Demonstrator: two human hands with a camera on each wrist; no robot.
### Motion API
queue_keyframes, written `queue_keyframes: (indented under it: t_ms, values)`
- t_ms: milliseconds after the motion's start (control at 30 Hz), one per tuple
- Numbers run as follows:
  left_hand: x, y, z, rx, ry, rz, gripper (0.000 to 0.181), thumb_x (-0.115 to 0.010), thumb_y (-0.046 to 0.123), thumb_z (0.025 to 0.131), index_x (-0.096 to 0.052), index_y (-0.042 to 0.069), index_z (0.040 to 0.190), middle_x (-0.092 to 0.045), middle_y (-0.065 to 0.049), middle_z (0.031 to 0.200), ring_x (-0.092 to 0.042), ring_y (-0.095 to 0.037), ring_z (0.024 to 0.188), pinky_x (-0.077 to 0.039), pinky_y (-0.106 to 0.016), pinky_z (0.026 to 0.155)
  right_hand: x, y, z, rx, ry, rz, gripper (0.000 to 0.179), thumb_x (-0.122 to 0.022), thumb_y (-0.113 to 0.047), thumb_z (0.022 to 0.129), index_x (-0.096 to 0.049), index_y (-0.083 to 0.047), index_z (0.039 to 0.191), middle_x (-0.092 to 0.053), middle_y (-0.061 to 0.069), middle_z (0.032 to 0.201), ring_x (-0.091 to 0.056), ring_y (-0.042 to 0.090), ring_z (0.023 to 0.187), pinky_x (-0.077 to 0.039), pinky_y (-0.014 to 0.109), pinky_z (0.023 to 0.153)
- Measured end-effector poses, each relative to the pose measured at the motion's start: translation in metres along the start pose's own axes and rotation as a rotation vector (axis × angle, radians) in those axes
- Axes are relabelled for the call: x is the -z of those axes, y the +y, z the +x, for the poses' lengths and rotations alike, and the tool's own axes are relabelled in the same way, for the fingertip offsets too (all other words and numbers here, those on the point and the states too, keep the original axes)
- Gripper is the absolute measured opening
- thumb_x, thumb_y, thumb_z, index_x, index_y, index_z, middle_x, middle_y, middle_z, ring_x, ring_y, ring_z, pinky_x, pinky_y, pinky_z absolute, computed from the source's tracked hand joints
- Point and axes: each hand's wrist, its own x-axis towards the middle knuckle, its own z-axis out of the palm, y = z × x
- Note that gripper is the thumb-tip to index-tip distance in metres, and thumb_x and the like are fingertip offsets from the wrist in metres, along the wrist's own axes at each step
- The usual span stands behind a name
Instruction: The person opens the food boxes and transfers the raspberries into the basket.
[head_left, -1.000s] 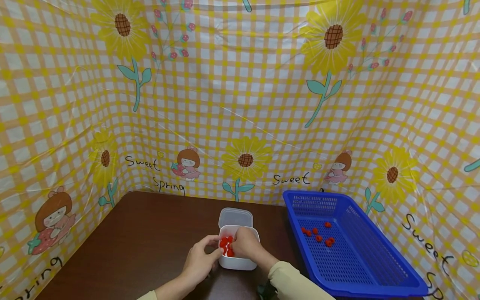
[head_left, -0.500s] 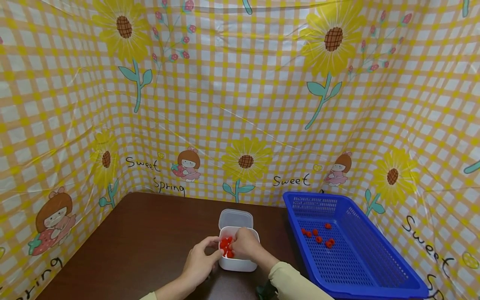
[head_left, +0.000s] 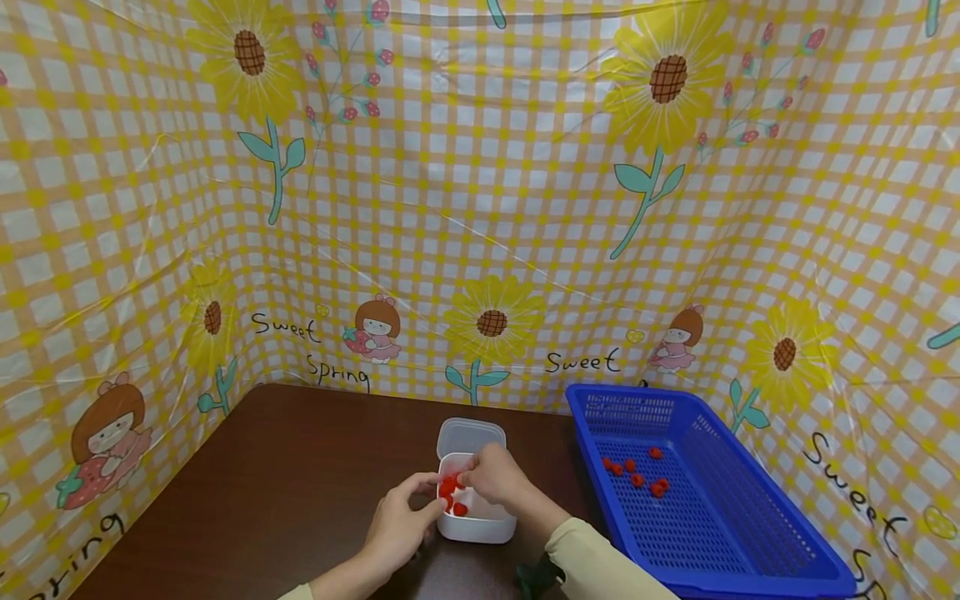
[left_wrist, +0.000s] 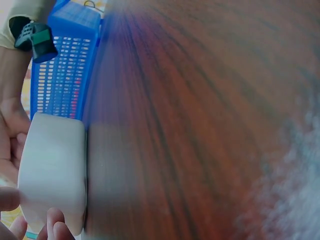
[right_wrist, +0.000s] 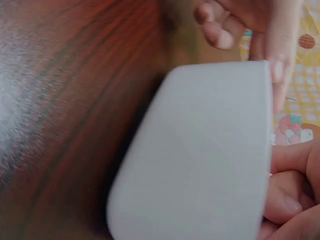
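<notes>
A white plastic box (head_left: 474, 530) stands uncovered on the table, with several small red raspberries (head_left: 449, 485) gathered along its left side. My left hand (head_left: 401, 521) holds the box's left wall, thumb at the rim; the left wrist view shows fingertips (left_wrist: 56, 216) against the white side. Inside the box, over its back part, is my right hand (head_left: 498, 473). Its curled fingertips pinch at a raspberry (head_left: 459, 481) near the back left. In the right wrist view the box wall (right_wrist: 200, 150) hides what those fingers touch.
A translucent lid (head_left: 472, 435) lies right behind the box. To the right stands a blue perforated basket (head_left: 705, 517) with several raspberries (head_left: 637, 480) on its bottom. The dark brown table (head_left: 300, 467) reaches back to a checked, sunflower-printed cloth (head_left: 487, 208).
My right hand has moved back and slightly up inside the box, uncovering more of its white bottom. The raspberries have shifted slightly. The left hand stays on the wall.
</notes>
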Motion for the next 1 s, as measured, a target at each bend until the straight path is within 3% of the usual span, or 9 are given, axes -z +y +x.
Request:
queue_keyframes:
  t_ms: [167,400,467,567,1000]
  values:
    - [0.000,0.000,0.001,-0.005,0.003,0.005,0.032,-0.072,0.020,0.092,-0.067,0.014,0.124,-0.067,-0.005,0.105,-0.064,-0.024,0.054,-0.045,-0.029,0.039,0.014,-0.002,0.004,-0.045,-0.024,0.074,0.013,-0.070,-0.008,0.090,-0.076,0.003,0.086,-0.036,-0.006,0.052,-0.029,0.007,0.044,-0.027,0.019,0.040]
    - [0.000,0.001,0.000,0.000,0.007,0.001,0.031,-0.073,0.021,0.091,-0.067,0.016,0.121,-0.067,-0.005,0.106,-0.064,-0.025,0.055,-0.045,-0.031,0.040,0.037,-0.003,0.008,-0.110,-0.014,0.223,0.010,-0.069,-0.007,0.092,-0.076,0.000,0.091,-0.047,-0.004,0.062,-0.022,0.006,0.041,-0.023,0.019,0.040]
    - [0.000,0.001,0.000,0.001,0.009,-0.001,0.030,-0.073,0.021,0.091,-0.067,0.017,0.121,-0.067,-0.005,0.106,-0.064,-0.025,0.055,-0.045,-0.031,0.039,0.044,-0.003,0.009,-0.122,0.002,0.224,0.009,-0.070,-0.008,0.092,-0.076,-0.001,0.090,-0.046,-0.006,0.060,-0.022,0.007,0.041,-0.023,0.019,0.040]
    - [-0.001,0.001,0.000,0.003,0.012,0.004,0.030,-0.073,0.021,0.091,-0.068,0.017,0.120,-0.067,-0.006,0.106,-0.063,-0.024,0.054,-0.046,-0.032,0.040,0.053,-0.003,0.010,-0.140,0.024,0.239,0.009,-0.069,-0.008,0.092,-0.075,-0.001,0.090,-0.031,-0.006,0.052,-0.020,0.008,0.042,-0.021,0.021,0.040]
    - [-0.002,-0.001,0.000,0.002,0.020,0.021,0.031,-0.073,0.021,0.091,-0.067,0.015,0.121,-0.067,-0.006,0.107,-0.063,-0.023,0.054,-0.045,-0.030,0.041,0.096,0.007,0.008,-0.118,0.072,0.269,0.018,-0.064,-0.009,0.096,-0.074,0.004,0.105,-0.027,-0.007,0.050,-0.017,0.008,0.044,-0.020,0.023,0.044]
